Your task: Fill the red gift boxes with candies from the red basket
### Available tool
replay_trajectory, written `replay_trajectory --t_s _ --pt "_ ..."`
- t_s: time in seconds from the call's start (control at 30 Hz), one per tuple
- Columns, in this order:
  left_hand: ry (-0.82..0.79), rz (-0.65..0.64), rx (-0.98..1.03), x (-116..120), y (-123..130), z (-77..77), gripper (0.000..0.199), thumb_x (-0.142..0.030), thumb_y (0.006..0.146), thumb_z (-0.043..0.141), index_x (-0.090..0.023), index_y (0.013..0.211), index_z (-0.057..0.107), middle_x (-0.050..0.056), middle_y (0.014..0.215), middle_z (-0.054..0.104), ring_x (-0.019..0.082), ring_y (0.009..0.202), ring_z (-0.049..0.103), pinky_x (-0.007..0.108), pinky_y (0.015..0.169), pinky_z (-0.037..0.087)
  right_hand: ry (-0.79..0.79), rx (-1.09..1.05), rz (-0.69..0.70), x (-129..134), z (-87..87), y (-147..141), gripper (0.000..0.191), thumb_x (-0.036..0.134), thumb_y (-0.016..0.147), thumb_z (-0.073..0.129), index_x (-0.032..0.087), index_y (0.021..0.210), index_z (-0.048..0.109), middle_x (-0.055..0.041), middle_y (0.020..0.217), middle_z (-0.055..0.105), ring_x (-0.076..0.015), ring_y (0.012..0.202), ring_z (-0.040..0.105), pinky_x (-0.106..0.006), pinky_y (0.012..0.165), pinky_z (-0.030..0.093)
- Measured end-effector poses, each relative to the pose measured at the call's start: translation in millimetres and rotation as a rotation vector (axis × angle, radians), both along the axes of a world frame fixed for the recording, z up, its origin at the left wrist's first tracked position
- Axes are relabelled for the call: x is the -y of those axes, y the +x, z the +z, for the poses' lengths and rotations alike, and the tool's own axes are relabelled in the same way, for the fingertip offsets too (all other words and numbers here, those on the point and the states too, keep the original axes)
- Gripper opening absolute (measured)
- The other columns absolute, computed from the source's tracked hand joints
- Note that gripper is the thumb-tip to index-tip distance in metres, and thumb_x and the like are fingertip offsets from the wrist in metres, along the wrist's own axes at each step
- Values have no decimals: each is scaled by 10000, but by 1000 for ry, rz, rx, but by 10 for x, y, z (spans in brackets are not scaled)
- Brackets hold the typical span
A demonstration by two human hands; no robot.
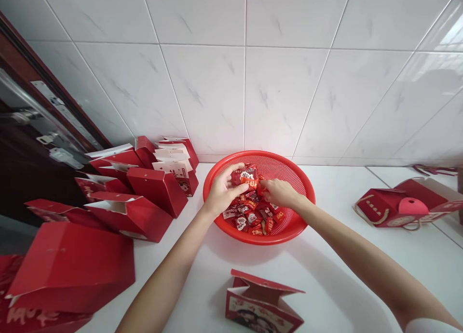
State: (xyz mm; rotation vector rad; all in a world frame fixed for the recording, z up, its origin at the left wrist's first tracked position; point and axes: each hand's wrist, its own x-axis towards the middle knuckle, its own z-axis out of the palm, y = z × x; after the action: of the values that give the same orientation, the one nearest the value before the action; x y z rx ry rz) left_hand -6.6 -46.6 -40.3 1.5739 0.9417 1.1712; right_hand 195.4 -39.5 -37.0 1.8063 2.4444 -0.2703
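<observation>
A red perforated plastic basket (pixel 307 181) stands against the tiled wall, with a heap of wrapped candies (pixel 253 219) in red, orange and dark red inside. Over its left half, my left hand (pixel 221 191) is closed around several wrapped candies (pixel 248 178), the thumb pressed on an orange one. My right hand (pixel 281 192) reaches in from the right, its fingers pinched on a red wrapped candy beside the left hand; the fingertips are partly hidden. Nearer to me, a small red gift box (pixel 265 301) with a printed picture has its top flaps apart.
Several red gift boxes (pixel 155 188) crowd the left side of the white counter (pixel 336 270). More red boxes with cord handles (pixel 387 203) lie at the right. A dark door (pixel 21 145) with a metal handle borders the left.
</observation>
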Motion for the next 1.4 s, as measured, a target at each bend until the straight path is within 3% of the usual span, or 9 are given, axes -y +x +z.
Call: replay_trajectory --t_s 0.2,0.37,0.47,0.53,0.8,1.0,1.1,1.27,1.4 --pt "1 13 -5 -7 7 8 570 -310 735 787 -209 1273 627 90 1351 695 272 1159 703 373 963 594 75 -88 50 -11 -4 10 253 104 979 455 138 1152 635 -155 1132 713 -263 1018 673 -302 722 428" --pt "-6 17 4 5 10 11 580 -308 752 785 -207 1297 618 101 1352 694 274 1143 712 367 941 602 9 -166 295 54 -26 -52 314 115 943 580 168 1244 652 -106 1185 714 -221 1062 671 -281 833 471" --pt "1 16 3 8 4 5 571 -304 761 783 -206 1300 620 100 1334 703 270 1130 719 364 944 600 -78 -178 442 90 -64 -65 473 120 911 624 196 1378 612 -117 1284 692 -244 1088 677 -312 847 493" --pt "18 23 -4 6 2 3 560 -301 760 782 -208 1289 626 97 1355 692 270 1154 708 364 955 595 -117 -139 489 93 -75 -63 476 110 898 621 218 1361 644 -115 1349 666 -257 1093 679 -320 823 495" --pt "11 31 -7 16 9 14 576 -311 757 781 -200 1298 616 102 1389 670 270 1181 693 370 981 581 -151 -56 438 98 -27 -100 391 -17 837 544 222 1052 766 -46 1085 764 -196 925 692 -269 694 421" --pt "13 22 -20 21 1 19 567 -307 766 775 -214 1304 620 94 1379 680 271 1171 699 368 966 589 -85 4 279 59 -52 -57 249 -6 826 558 165 870 733 -102 861 736 -216 760 671 -276 561 328" --pt "9 25 -21 19 2 20 563 -301 767 780 -219 1300 622 89 1362 691 268 1160 704 368 965 591 -64 -22 283 39 -46 -28 271 -1 853 535 169 906 738 -106 920 738 -215 800 672 -272 577 342" --pt "-2 20 15 26 5 20 565 -295 759 787 -211 1292 624 97 1355 691 274 1158 706 379 975 588 -153 -86 468 100 -6 -75 329 76 886 616 244 1131 758 -56 1109 732 -180 923 676 -235 681 424" --pt "-16 12 14 31 1 15 581 -298 754 794 -205 1302 623 106 1320 704 278 1146 710 383 965 590 -195 32 525 146 -3 -109 471 136 879 649 280 1325 696 -103 1231 670 -196 857 672 -260 618 395"
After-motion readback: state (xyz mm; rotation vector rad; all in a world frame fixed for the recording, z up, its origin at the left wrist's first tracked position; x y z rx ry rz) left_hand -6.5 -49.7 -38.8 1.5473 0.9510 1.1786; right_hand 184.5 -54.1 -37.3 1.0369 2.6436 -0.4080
